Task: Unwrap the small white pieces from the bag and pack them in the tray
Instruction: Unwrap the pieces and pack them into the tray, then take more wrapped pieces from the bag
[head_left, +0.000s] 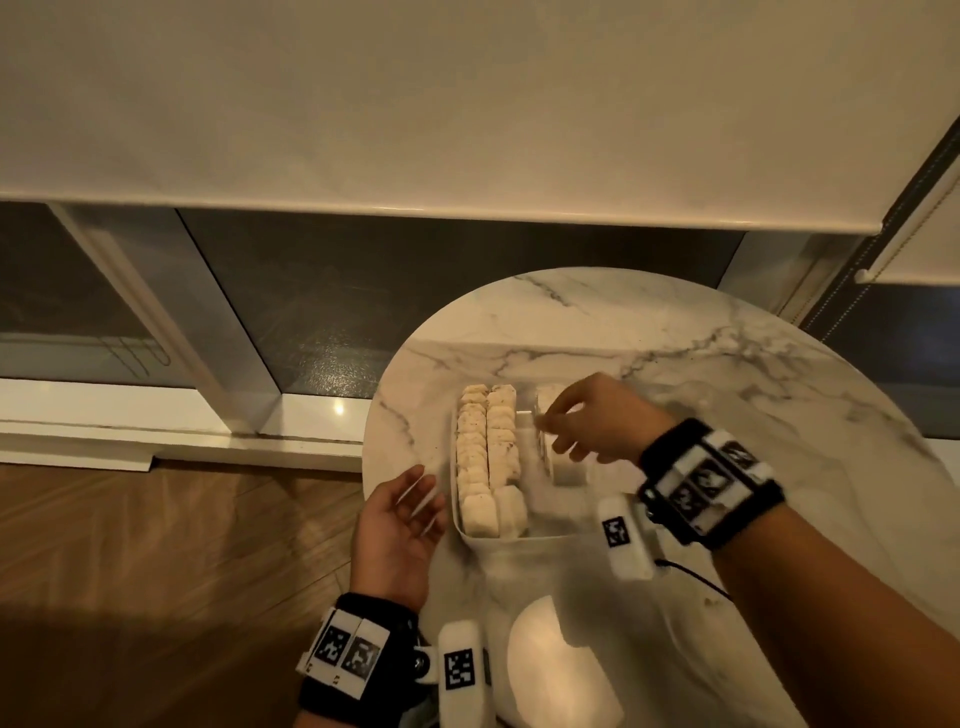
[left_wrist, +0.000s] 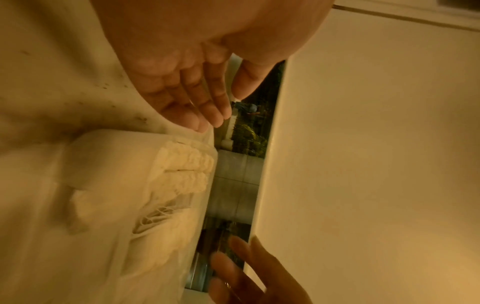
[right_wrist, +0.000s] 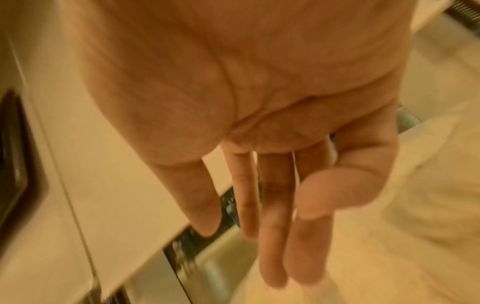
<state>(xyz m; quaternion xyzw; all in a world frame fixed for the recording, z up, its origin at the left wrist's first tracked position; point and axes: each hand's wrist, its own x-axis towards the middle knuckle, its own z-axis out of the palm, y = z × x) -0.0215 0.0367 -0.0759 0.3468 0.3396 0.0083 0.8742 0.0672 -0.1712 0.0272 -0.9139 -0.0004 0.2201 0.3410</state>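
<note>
The left hand (head_left: 397, 530) hangs off the table's (head_left: 675, 332) edge at about 9 o'clock of the tray (head_left: 457, 514), palm turned up and inward, fingers straight and loosely spread. It holds nothing. In the left wrist view its fingers (left_wrist: 205, 107) lie close together and relaxed, just short of the tray's near side, not touching it.

The right hand (head_left: 592, 423) reaches over the tray from 3 o'clock, palm down. In the head view its fingertips are blurred over the tray's right half, and whether they pinch a piece cannot be told. The right wrist view shows the fingers (right_wrist: 272, 205) stretched out long with the thumb bent slightly across, nothing gripped between them.

Two rows of white pieces (head_left: 488, 447) fill the tray's left half, running from 12 to 6 o'clock, packed on edge. They sit between the two hands, nearer the left. More pale pieces lie under the right fingertips, blurred. The bag (head_left: 545, 577) spreads at 6 o'clock of the tray, below the right wrist.
</note>
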